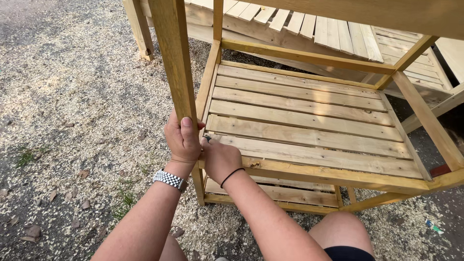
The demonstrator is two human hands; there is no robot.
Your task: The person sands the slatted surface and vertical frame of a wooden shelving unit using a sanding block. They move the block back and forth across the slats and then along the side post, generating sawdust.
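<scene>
Your left hand [182, 140] is wrapped tight around the front-left post [175, 63] of the wooden shelf frame [309, 176], just above the slatted shelf [304, 121]. Your right hand [220, 159] is closed at that same corner, pressed on the front rail; something small and dark pokes out above it, can't tell what.

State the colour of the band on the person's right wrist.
Black: a thin band on the right hand's wrist, head view.

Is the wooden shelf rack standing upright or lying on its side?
Upright. The rack has its slatted shelves level and its post vertical on the ground. The left hand grips that post.
</scene>
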